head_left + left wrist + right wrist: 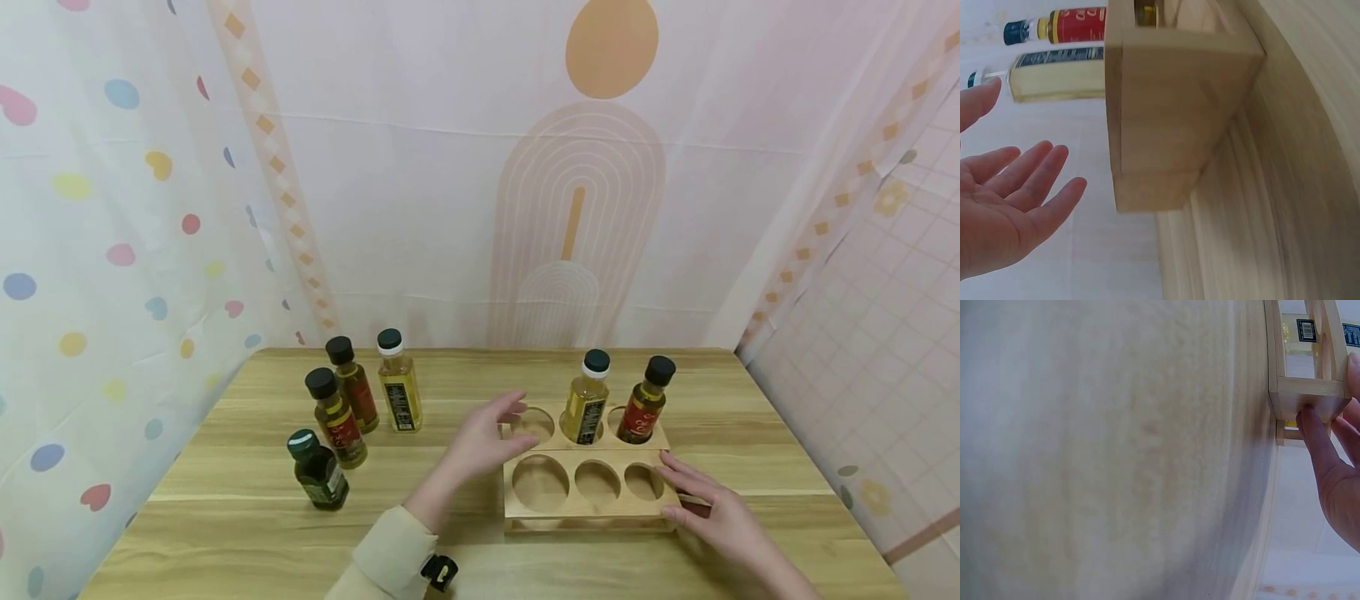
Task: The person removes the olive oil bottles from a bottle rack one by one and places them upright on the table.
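A two-tier wooden rack (558,507) with round holes stands right of centre on the table. Its back row holds a yellow oil bottle (585,408) in the middle hole and a red-labelled bottle (642,410) in the right one; the front holes hold nothing. My left hand (487,437) is at the rack's left end, fingers apart and holding nothing; in the left wrist view the hand (1016,206) is clear of the wood (1166,106). My right hand (712,508) touches the rack's right end; in the right wrist view a fingertip of that hand (1335,481) rests against the end panel (1310,400).
On the table's left (225,500) stand a small dark green bottle (322,479), two red-labelled bottles (345,433) (360,396) and a yellow oil bottle (401,392). Patterned curtains (412,208) hang behind the table and on both sides.
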The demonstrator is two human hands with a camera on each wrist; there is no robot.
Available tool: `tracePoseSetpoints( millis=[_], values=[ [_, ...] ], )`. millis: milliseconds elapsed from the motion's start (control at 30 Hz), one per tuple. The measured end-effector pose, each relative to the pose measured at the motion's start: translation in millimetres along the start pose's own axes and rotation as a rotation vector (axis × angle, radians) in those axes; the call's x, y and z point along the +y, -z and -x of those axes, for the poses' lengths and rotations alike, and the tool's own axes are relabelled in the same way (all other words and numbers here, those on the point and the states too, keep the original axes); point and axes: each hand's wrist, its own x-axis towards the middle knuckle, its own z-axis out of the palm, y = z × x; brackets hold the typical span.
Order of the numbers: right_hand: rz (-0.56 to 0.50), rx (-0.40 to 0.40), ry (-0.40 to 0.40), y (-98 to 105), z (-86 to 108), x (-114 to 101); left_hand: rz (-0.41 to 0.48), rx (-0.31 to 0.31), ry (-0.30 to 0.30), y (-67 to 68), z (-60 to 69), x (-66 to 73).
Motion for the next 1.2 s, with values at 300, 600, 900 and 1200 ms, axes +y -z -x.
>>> tracePoseSetpoints(
  millis=[300, 600, 900, 1200],
  values=[
    [0.015, 0.008, 0.016, -1, 0.7, 1, -0.038, -0.050, 0.000, -21.2, -18.1, 17.8],
    [0.015, 0.015, 0.038, -1, 1.6, 2, -0.008, -0.031, 0.005, -28.7, -38.0, 29.7],
    [0.012, 0.008, 0.044, -1, 0.4, 3, 0.025, -0.007, -0.002, -26.8, -56.0, 39.9],
    [0.016, 0.005, 0.029, -1, -0.1, 4, 0.033, 0.016, -0.008, -27.5, -69.2, 52.7]
  ],
)
